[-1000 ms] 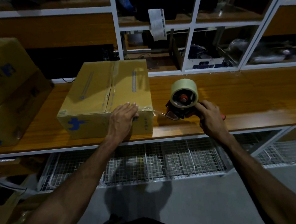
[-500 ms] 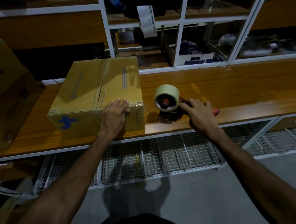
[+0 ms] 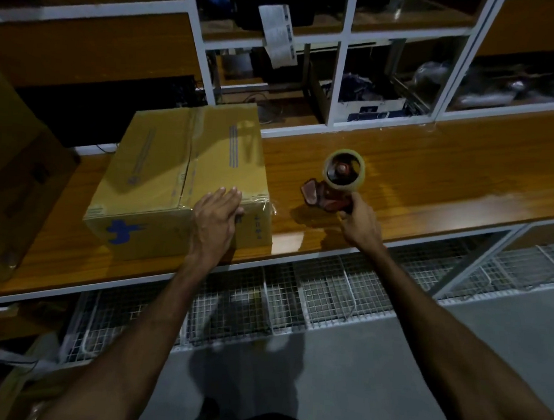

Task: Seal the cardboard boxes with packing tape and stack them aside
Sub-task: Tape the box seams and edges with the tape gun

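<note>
So the cardboard box [image 3: 186, 178] sits on the wooden bench [image 3: 432, 187], toward the left side, near the front edge. Its top flaps are closed and there's clear tape running along the middle seam, plus a strip of tape across the near top edge with a loose crinkly end sticking out at the right corner.

The left hand [image 3: 216, 219] lies flat on the near right part of the box top, right over that front edge. Fingers [image 3: 228, 195] are straight and close together, pressing down on the taped edge, and the thumb wraps over onto the front face of the box. Not gripping anything, just pressing.

The right hand [image 3: 359, 221] is to the right of the box, curled around the handle of the tape dispenser [image 3: 335, 187]. Fingers are wrapped tight on the handle, so you can't see much of the handle itself. The dispenser sits on the bench or just above it, can't really tell which, with the tape roll [image 3: 344, 170] standing up on top and the reddish blade end pointing left toward the box. It's apart from the box, with bare bench between them.

On the far left there's another cardboard box [image 3: 8, 174], bigger, partly out of frame. Behind the bench is white shelving [image 3: 339, 67] with dim clutter in it, and wire mesh baskets [image 3: 296, 295] sit under the bench.
</note>
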